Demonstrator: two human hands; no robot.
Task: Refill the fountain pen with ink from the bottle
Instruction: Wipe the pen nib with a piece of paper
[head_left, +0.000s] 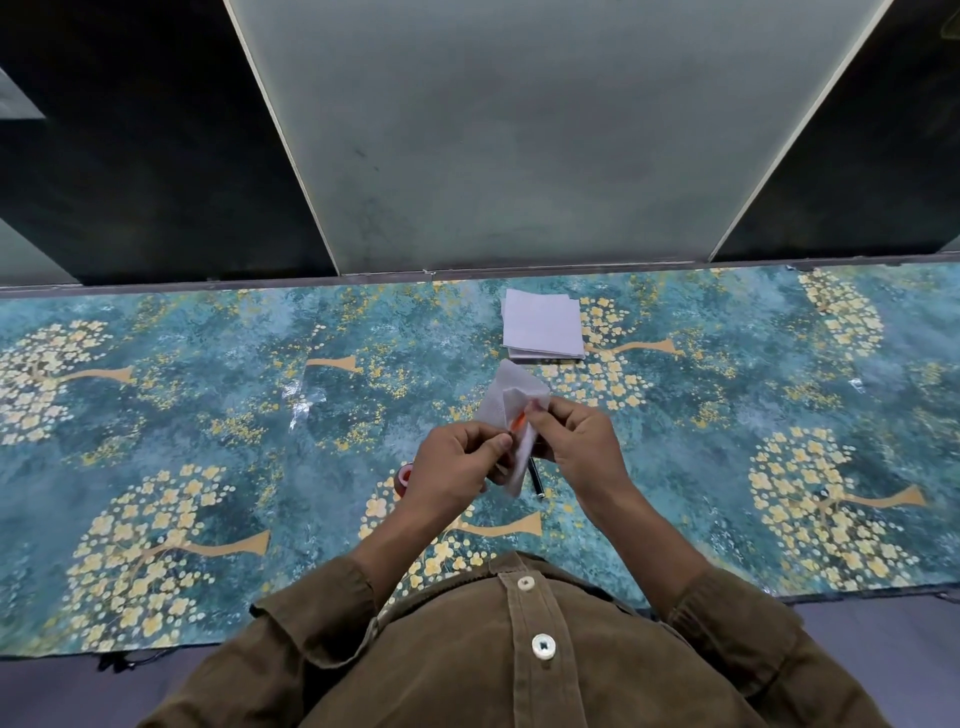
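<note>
Both hands are raised together over the middle of the table. My left hand (457, 467) pinches a thin orange pen part (518, 423), most of it hidden. My right hand (576, 441) grips a white tissue (511, 402) wrapped around that part. A black pen piece (536, 478) lies on the cloth just below the hands. A small round object with a red rim (404, 475), perhaps the ink bottle, peeks out beside my left wrist and is mostly hidden.
A stack of folded white tissues (543, 325) lies at the back of the table. A teal floral cloth (208, 415) covers the table. Frosted and dark panels (493, 130) rise behind it. A clear wrapper scrap (304, 400) lies at the left.
</note>
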